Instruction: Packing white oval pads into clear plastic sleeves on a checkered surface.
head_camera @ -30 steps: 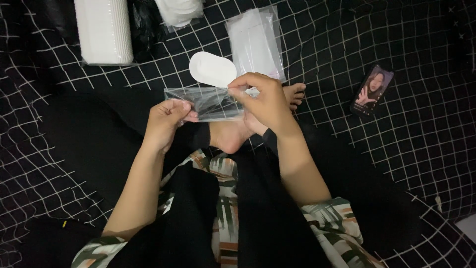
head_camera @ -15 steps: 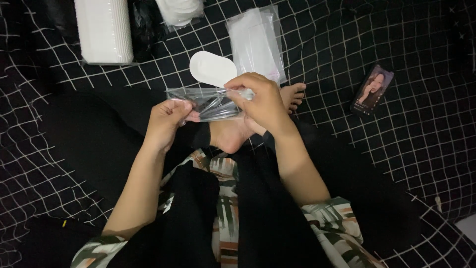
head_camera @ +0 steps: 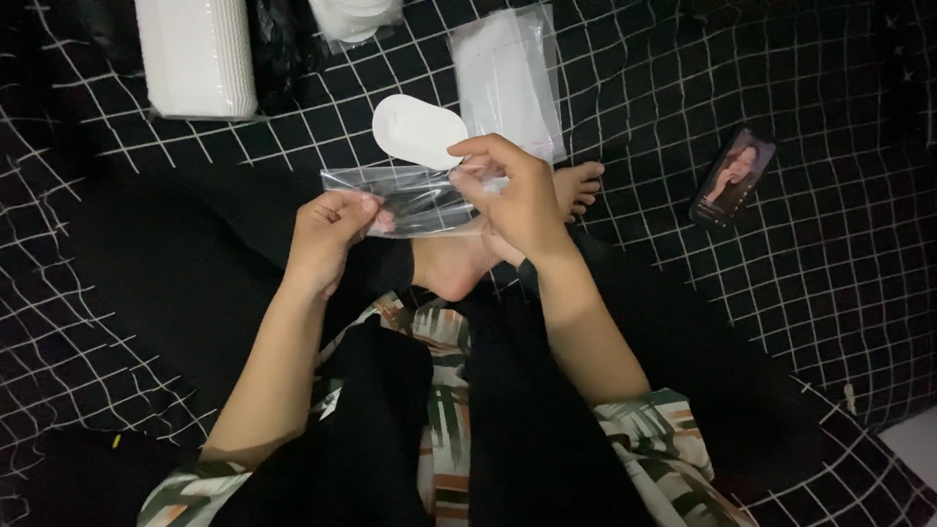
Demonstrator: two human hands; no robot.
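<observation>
Clear plastic sleeve [head_camera: 410, 198], held level above the person's crossed legs and bare foot [head_camera: 459, 263], over a black blanket [head_camera: 800, 293] with a white grid. Left to right: a white stack of wrapped pads [head_camera: 195, 59] at the blanket's far left edge; the left hand [head_camera: 327, 239], pinching the sleeve's near left edge, seemingly to keep it taut; a white oval pad [head_camera: 420, 130] lying flat just beyond the sleeve, within easy reach; the right hand [head_camera: 517, 200], fingertips closed on the sleeve's right end, apparently at its opening; a pile of clear sleeves [head_camera: 508, 78] behind it; a phone [head_camera: 732, 176] lying well apart towards the right edge.
</observation>
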